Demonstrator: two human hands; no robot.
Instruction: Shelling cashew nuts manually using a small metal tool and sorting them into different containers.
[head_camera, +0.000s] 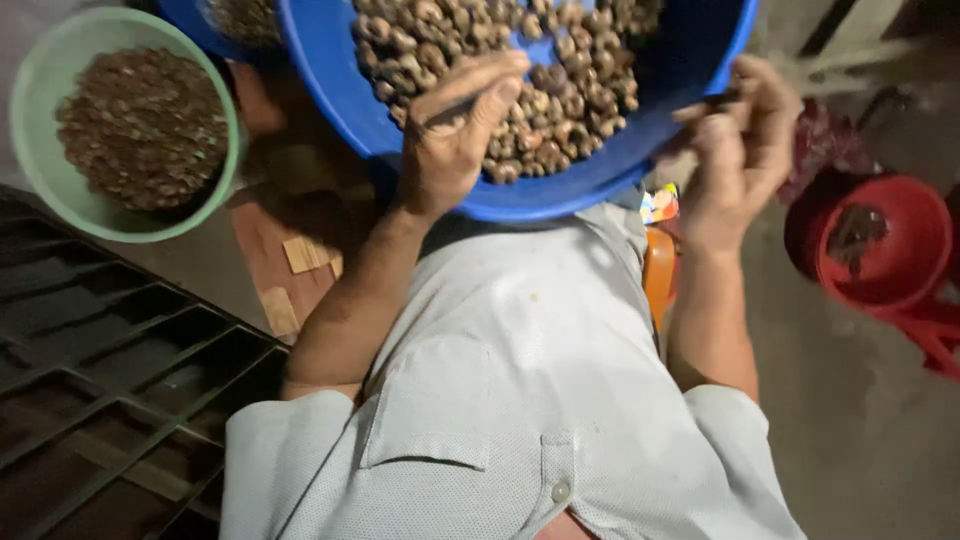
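Note:
A large blue basin (330, 70) sits in my lap, filled with several brown nuts in their shells (575, 75). My left hand (450, 140) reaches into the basin from the left with thumb and fingers pinched together on a nut at the edge of the pile. Over the basin's right rim, my right hand (745, 150) is closed around a small dark tool (722, 98), whose tip shows above the fingers. My light grey shirt (520, 400) fills the bottom of the view.
A pale green bowl (30, 150) of small brown pieces stands at the upper left. To the right, a red bucket (905, 240) rests on the concrete floor. A dark metal grate (110, 380) lies at the lower left, with wooden blocks (300, 255) beside it.

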